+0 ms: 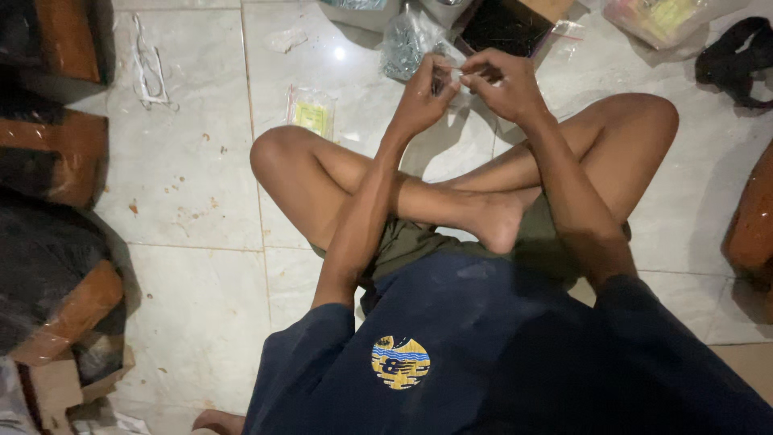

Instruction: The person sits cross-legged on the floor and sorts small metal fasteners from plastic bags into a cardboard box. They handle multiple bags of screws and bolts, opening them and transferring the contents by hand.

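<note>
— Head view first: what are you sitting on?

— I see pale glossy floor tiles (185, 161) with dark grout lines and small brownish specks near the left side. A light glares off the tile near the top edge. I sit cross-legged in the middle, in a dark blue shirt.

— And around the edges?

— Along the left edge of the floor lie brown pieces wrapped in dark plastic (48, 266). At the right edge another brown piece (753, 217) shows, and a black cloth (737, 60) lies in the top right corner.

— Packages?

— A small clear packet with a yellow label (311, 113) lies flat just beyond my left knee. At the top edge, a clear bag of small metal parts (407, 40) sits beside a black flat box (503, 28). Toward the top right there is a clear bag with yellowish contents (656, 18). A thin scrap of clear plastic (149, 68) lies near the top left.

— Your hands?

— My left hand (420, 101) and right hand (503, 84) meet above my shins, fingertips pinched narrow on a small clear plastic pouch (452, 74) held between them, just in front of the bag of parts. What the pouch holds, I can't tell.
</note>
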